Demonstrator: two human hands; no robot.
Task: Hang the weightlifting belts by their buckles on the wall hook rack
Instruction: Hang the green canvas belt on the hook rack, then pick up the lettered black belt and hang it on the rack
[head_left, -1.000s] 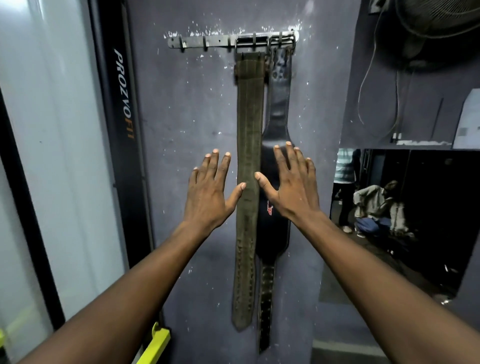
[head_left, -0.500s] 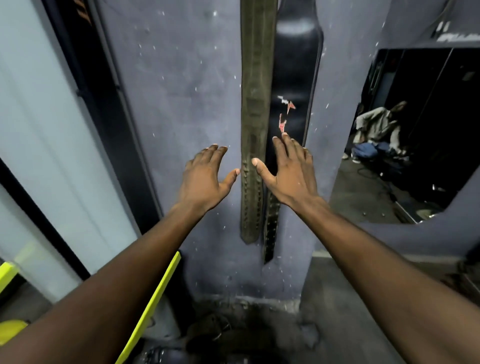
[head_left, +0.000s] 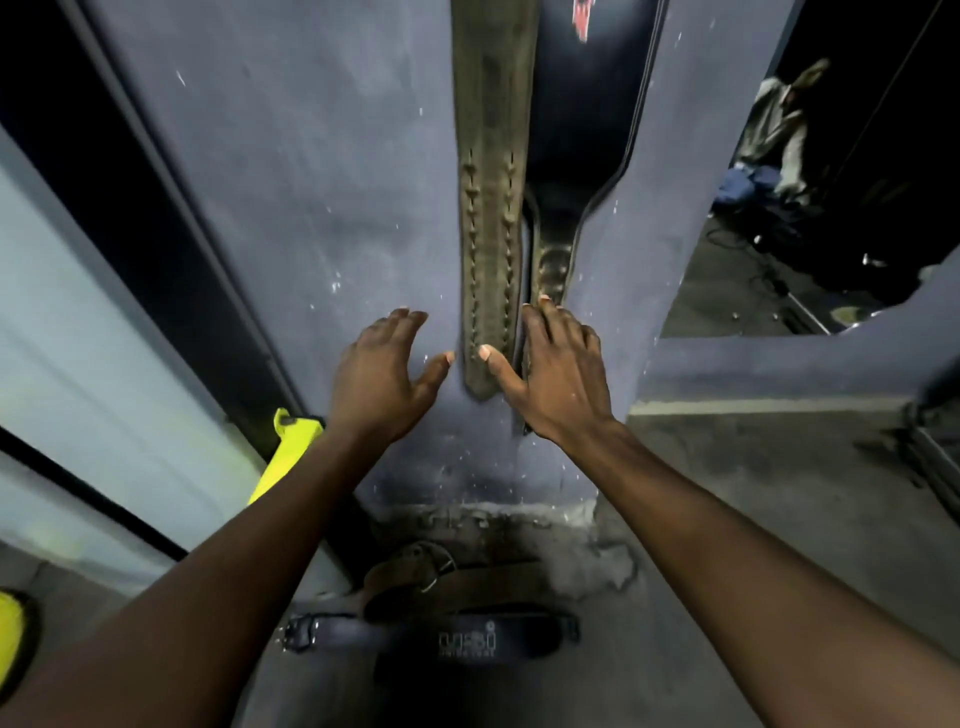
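Single head cam, wide-angle, close to the grey wall, pitched steeply down along it so frame spans hanging belt tails at top to floor at wall base, both forearms entering from the bottom corners; no second view, no overlap.

Olive-brown belt with stitched dotted rows — black belt beside it, blue-grey wall.
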